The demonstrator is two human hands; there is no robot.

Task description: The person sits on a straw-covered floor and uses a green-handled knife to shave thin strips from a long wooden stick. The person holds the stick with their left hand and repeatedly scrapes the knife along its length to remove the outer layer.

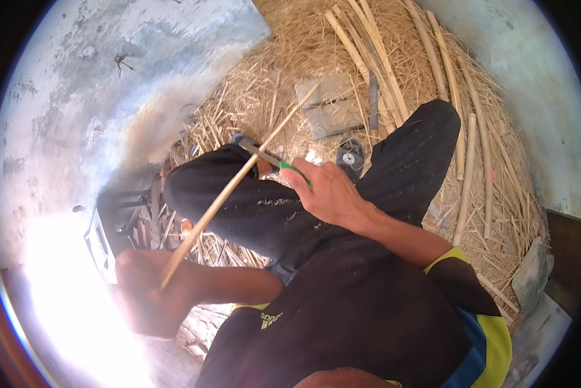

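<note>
A long, thin bamboo strip (222, 194) slants from the lower left up to the far middle. My left hand (149, 291), blurred and partly washed out by glare, is closed around its near end. In my right hand (328, 194) is a knife (264, 155) with a green handle, gripped over my lap. The knife's blade lies across the strip and seems to touch it near the middle. My crossed legs in dark trousers (252, 194) are beneath both, with pale shavings on the cloth.
Bamboo strips (381, 64) and longer bamboo poles (466, 174) lie on straw-like shavings (258, 84) ahead and to the right. Ahead are a flat block (326, 107), a dark bar-shaped tool (373, 100) and a black round object (350, 158). Pale walls (142, 58) stand on both sides.
</note>
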